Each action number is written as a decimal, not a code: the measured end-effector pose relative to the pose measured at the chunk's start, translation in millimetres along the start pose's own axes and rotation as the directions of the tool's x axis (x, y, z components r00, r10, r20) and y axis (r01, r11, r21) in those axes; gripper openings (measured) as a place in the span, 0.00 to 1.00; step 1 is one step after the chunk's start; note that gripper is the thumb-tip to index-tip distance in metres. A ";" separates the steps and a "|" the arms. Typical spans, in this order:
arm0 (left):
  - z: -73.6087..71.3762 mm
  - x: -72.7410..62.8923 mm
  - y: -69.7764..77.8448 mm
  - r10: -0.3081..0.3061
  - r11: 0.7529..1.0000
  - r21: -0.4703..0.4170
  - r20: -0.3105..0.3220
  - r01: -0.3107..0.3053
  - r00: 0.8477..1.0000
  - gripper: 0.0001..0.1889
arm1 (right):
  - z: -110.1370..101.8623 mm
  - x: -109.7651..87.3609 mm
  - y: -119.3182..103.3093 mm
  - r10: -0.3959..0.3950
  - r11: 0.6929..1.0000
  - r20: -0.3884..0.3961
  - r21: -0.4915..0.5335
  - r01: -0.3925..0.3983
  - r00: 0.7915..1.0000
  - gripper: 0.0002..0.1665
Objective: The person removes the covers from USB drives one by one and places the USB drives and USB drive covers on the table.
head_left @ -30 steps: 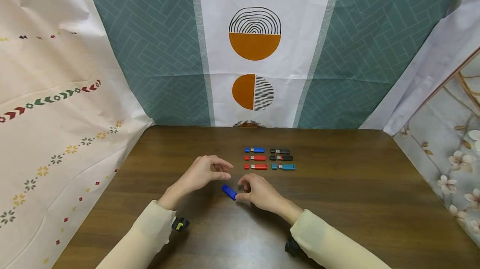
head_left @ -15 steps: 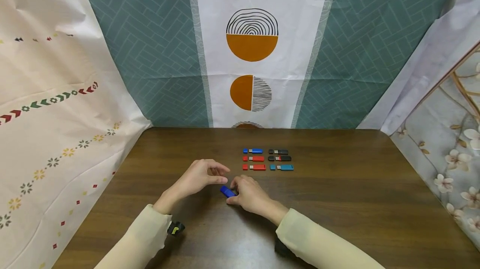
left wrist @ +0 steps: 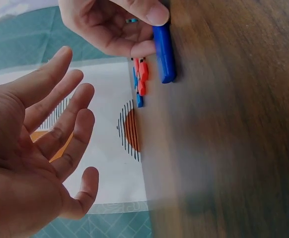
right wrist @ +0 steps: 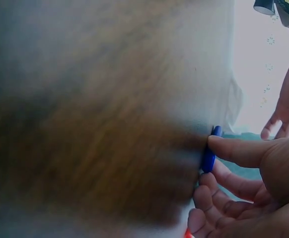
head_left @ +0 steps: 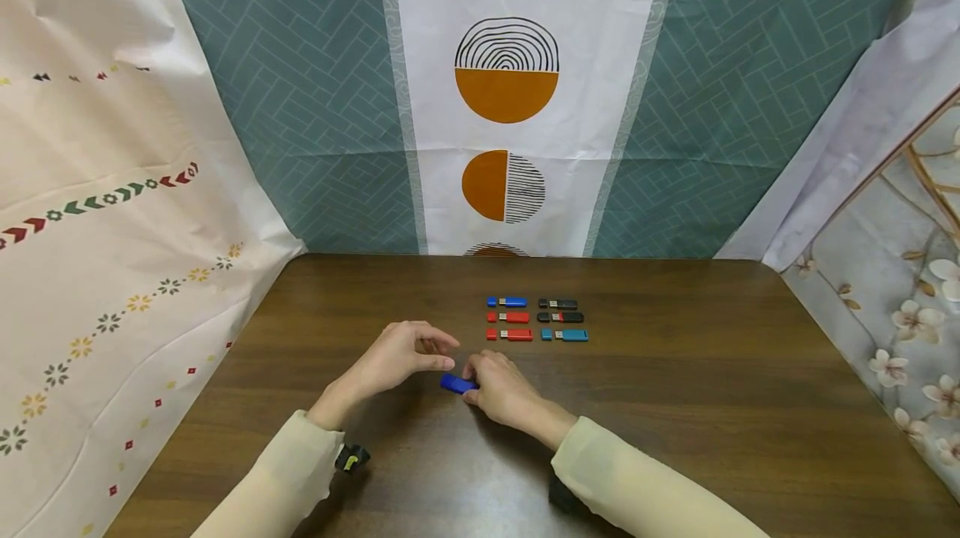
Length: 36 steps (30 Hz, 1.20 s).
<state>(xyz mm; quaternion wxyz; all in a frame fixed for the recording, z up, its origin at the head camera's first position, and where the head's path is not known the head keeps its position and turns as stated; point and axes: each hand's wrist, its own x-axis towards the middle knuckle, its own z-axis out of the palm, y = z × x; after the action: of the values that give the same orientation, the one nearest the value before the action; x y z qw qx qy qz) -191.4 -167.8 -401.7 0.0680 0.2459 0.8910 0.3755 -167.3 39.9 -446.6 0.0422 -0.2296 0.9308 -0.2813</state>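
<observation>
A dark blue capped USB stick [head_left: 454,384] lies at the near middle of the table. My right hand [head_left: 508,388] pinches its right end between thumb and fingers. In the left wrist view, the thumb presses along one edge of the USB stick [left wrist: 165,54], and its far end sticks out free. My left hand [head_left: 401,356] hovers just left of it, fingers loosely bent and holding nothing. The left wrist view shows this left hand [left wrist: 40,134] with its palm visible and fingers spread apart.
Behind the hands, several uncapped USB sticks lie in two columns, each with its cap at its left. The left column has a blue stick [head_left: 515,303] and two red sticks [head_left: 519,335]. On the right are two black sticks [head_left: 567,304] and a teal stick [head_left: 574,336]. Patterned cloths surround the brown table [head_left: 675,404].
My right hand has moved left and taken hold of the blue USB stick, which has turned from a slant to nearly level. My left hand has shifted only slightly.
</observation>
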 end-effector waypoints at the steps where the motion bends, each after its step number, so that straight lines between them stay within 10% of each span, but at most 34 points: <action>1: 0.1 -0.4 0.0 -0.002 1.000 0.004 0.000 0.002 1.000 0.14 | -0.2 0.0 0.0 0.001 1.000 0.004 0.000 -0.001 1.000 0.10; 36: 36.7 35.6 44.9 0.070 0.992 -0.102 -0.047 -0.075 0.996 0.14 | -67.5 -21.2 45.9 0.050 0.995 -0.092 0.088 -0.041 0.995 0.09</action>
<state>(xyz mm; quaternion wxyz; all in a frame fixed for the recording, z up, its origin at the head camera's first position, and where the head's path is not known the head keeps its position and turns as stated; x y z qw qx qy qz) -193.8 -100.2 -393.9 0.0475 0.2660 0.8621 0.4286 -180.9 117.3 -416.0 0.0147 -0.1929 0.9237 -0.3306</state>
